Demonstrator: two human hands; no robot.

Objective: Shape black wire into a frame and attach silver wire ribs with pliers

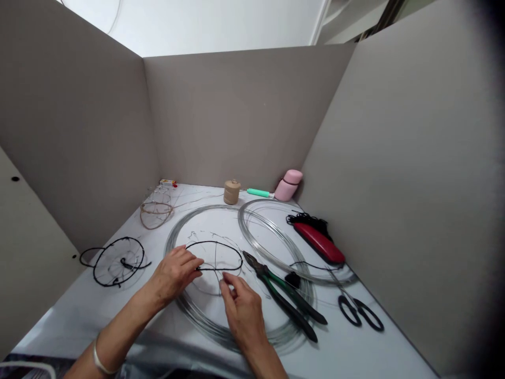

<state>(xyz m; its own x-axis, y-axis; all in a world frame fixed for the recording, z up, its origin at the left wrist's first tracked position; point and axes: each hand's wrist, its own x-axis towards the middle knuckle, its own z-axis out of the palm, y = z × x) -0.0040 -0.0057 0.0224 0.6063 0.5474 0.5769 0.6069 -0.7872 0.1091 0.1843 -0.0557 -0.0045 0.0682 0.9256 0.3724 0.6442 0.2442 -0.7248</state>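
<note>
- Two bare hands work at mid-bench (335, 342): L hand (175, 273) w/ metal bangle (98, 359) at wrist, R hand (241, 310) just beside it.
- L hand: fingers curled, tips closed on left end of black wire oval (215, 242), grasping it firmly.
- R hand: thumb + fingertips (225, 279) pinched at lower edge of oval, apparently on thin wire strand (215, 258); strand too fine to be sure.
- Oval: held low over bench, inside big coil of bare wire (168, 247).
- Technique: best to pin oval steady w/ L hand, keep R pinch tight + close to where strand meets oval, so strand can't slide or kink.
- Right of hands: green-handled pliers (272, 281) lie across coil's edge, within easy reach. Second wire coil (239, 221) overlaps first.
- Further right: red case (317, 242), black cord bundle (307, 221), black-handled scissors (339, 304).
- Left: round black wire frame (118, 238), pale wire frame w/ tan binding (155, 226).
- Back of bench: twine spool (232, 192), mint-green tool handle (258, 192), pink bottle (288, 184), all against grey partition (240, 116).
</note>
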